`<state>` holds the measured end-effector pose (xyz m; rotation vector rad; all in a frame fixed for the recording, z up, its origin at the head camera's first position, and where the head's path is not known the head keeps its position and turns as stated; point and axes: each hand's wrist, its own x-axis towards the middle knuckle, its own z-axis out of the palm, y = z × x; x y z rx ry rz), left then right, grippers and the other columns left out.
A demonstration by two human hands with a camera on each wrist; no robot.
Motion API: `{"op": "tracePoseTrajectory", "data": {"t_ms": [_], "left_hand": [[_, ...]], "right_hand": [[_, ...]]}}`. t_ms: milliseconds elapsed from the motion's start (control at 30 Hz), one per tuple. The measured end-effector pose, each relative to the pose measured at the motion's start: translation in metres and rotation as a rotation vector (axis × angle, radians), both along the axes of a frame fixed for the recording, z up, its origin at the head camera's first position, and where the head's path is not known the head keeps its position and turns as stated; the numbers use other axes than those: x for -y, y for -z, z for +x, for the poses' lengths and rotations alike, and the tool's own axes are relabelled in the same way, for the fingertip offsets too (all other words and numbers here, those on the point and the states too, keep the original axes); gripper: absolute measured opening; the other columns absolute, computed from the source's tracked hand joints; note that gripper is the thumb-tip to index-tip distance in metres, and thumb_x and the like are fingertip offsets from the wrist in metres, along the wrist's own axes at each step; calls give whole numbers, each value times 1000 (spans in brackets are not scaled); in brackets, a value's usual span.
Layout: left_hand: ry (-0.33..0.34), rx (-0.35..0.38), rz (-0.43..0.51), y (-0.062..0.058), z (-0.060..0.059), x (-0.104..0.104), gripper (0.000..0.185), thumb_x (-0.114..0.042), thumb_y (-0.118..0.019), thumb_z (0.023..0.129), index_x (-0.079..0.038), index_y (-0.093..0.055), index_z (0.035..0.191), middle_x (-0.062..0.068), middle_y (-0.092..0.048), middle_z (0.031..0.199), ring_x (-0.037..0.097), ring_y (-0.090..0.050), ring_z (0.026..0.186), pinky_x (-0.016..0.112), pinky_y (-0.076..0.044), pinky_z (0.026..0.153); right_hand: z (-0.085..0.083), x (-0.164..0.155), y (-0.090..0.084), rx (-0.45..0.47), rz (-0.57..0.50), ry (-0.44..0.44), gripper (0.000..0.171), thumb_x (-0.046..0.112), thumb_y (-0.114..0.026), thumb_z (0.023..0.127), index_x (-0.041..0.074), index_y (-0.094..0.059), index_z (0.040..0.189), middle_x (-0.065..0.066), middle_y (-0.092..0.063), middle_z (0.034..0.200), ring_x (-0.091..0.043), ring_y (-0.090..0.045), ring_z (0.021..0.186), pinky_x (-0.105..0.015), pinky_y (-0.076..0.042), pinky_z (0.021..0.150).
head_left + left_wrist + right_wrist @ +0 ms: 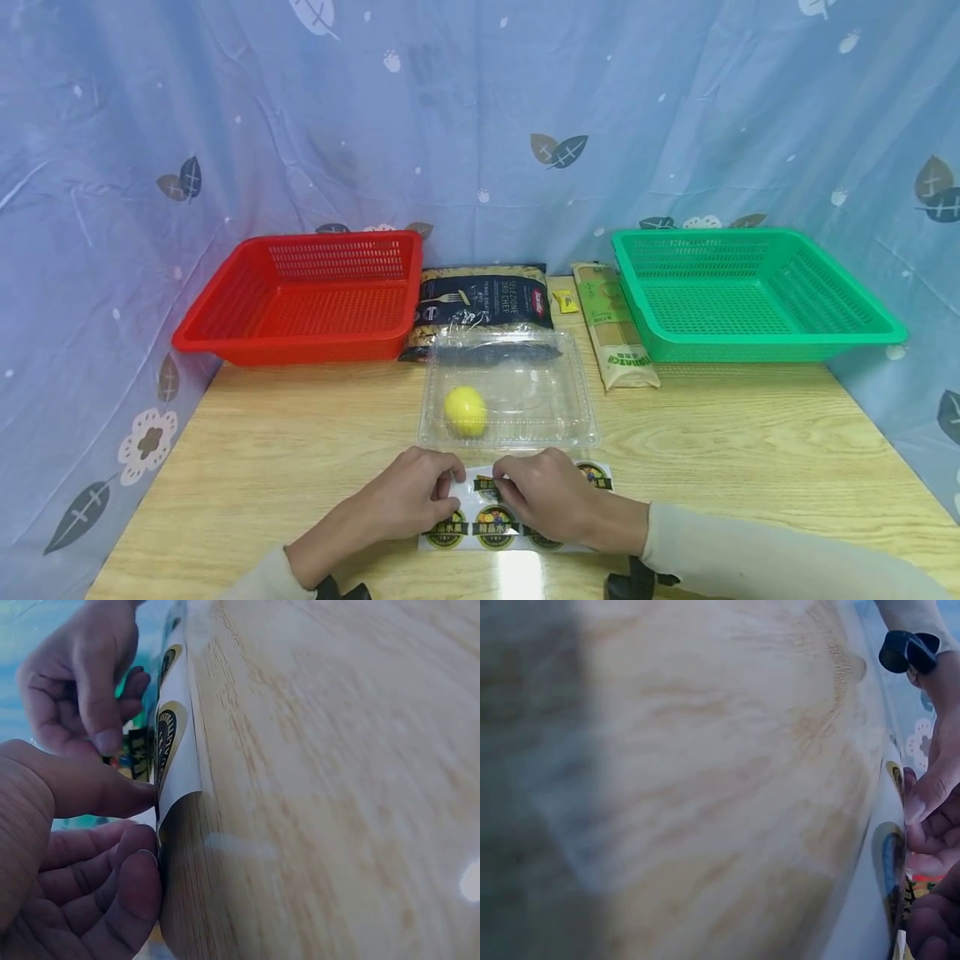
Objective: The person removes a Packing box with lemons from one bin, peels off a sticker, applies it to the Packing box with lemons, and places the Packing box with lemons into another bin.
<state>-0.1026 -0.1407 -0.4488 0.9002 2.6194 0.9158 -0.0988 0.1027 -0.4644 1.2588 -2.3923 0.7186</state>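
A white sheet of round black-and-gold fruit stickers [462,543] lies on the wooden table. My left hand [408,493] holds the sheet at its left end, thumb and fingers curled at the edge; the left wrist view shows the thumb tip right at the paper [180,769]. My right hand [553,497] bends over the upper middle of the sheet and pinches a sticker [486,483], which stands up from the backing in the left wrist view. Just beyond the hands sits a clear plastic box [525,396] with a yellow lemon [466,411] in its front left corner.
Behind the box lies a dark pasta bag [487,300]. To its right are a small yellow packet [566,301] and a long noodle package [615,329]. A red basket [300,343] stands back left, a green basket [750,340] back right, before a blue curtain [480,108].
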Motion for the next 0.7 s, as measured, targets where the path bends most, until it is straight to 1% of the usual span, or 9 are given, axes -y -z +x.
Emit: {"op": "tracePoseTrajectory", "data": {"t_ms": [133, 267, 400, 500, 700], "left_hand": [[-3, -19, -2, 0, 0, 0, 17, -9, -76, 84, -8, -71, 100, -15, -52, 66, -2, -47, 58, 19, -46, 61], [-1, -35, -11, 0, 1, 1, 17, -9, -77, 83, -8, -71, 100, -15, -51, 66, -2, -46, 58, 19, -46, 59], [24, -43, -19, -3, 3, 1, 18, -8, -76, 84, -7, -71, 102, -14, -51, 67, -2, -46, 59, 18, -46, 58], [47, -46, -31, -6, 5, 1, 18, -8, -76, 85, -7, -72, 103, -14, -51, 67, -3, -46, 59, 17, -45, 56], [72, -56, -58, -14, 8, 1, 19, -9, -75, 87, -6, -73, 105, -14, -50, 64, -2, -43, 59, 16, -40, 51]], "right_hand": [[1, -2, -5, -19, -42, -32, 9, 1, -68, 88, 11, -68, 88, 10, -67, 70, 11, -48, 55, -6, -43, 54], [4, -4, -13, 24, -105, -75, 8, 3, -67, 92, 11, -67, 90, 10, -65, 68, 12, -47, 56, -4, -40, 52], [7, -4, -21, 97, -175, -110, 8, 1, -67, 91, 9, -67, 90, 13, -55, 59, 15, -37, 53, -1, -33, 46], [8, -4, -26, 121, -226, -129, 11, -1, -68, 88, 10, -67, 90, 14, -50, 55, 16, -32, 52, -2, -31, 44], [5, -5, -37, 131, -314, -142, 17, -4, -67, 86, 13, -66, 90, 11, -46, 53, 13, -32, 52, -5, -32, 44]]}}
